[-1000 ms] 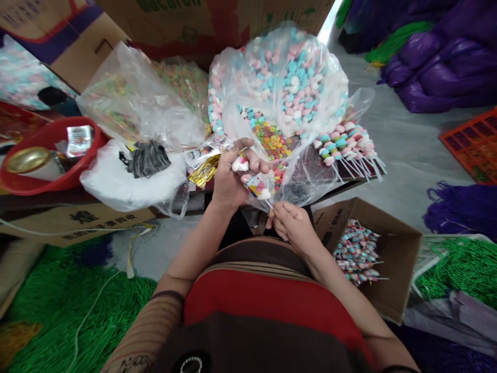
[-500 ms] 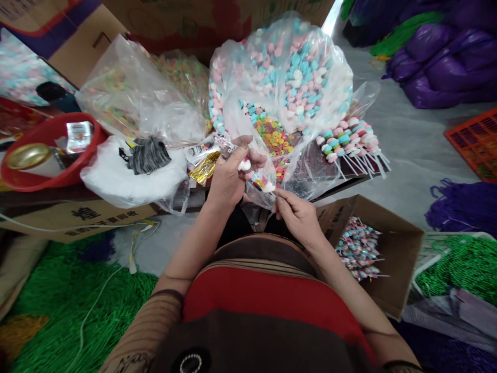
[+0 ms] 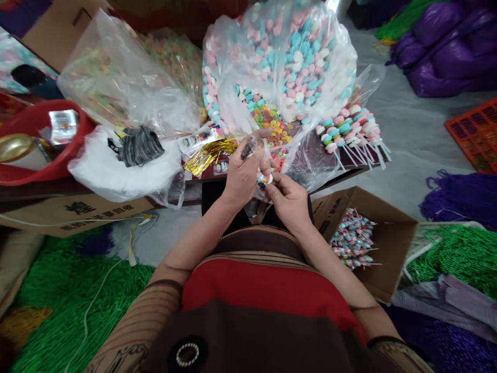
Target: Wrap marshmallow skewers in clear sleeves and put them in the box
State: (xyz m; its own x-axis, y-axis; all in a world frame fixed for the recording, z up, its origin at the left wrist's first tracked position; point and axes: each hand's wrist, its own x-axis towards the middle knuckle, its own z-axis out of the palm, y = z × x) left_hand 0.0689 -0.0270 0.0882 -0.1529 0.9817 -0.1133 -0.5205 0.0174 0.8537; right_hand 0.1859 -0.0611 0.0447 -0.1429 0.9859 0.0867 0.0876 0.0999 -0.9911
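Note:
My left hand is closed round a clear printed wrapper with candy in it, above the table's front edge. At the lower end of the wrapper my right hand pinches with thumb and fingers, close against the left. Gold twist ties and printed wrappers lie just left of the hands. Behind them an open plastic bag holds ring candies, and a big clear bag of pink, blue and white candies stands farther back. Candy skewers on white sticks lie to the right.
A cardboard box with wrapped candy sticks stands at the lower right. On the left are a red basin, a white bag and a black striped bundle. Green strands cover the floor.
My hands have drawn closer together, with the left moved slightly right around the wrapper. The candy end between them is now more covered. The camera view has shifted a little.

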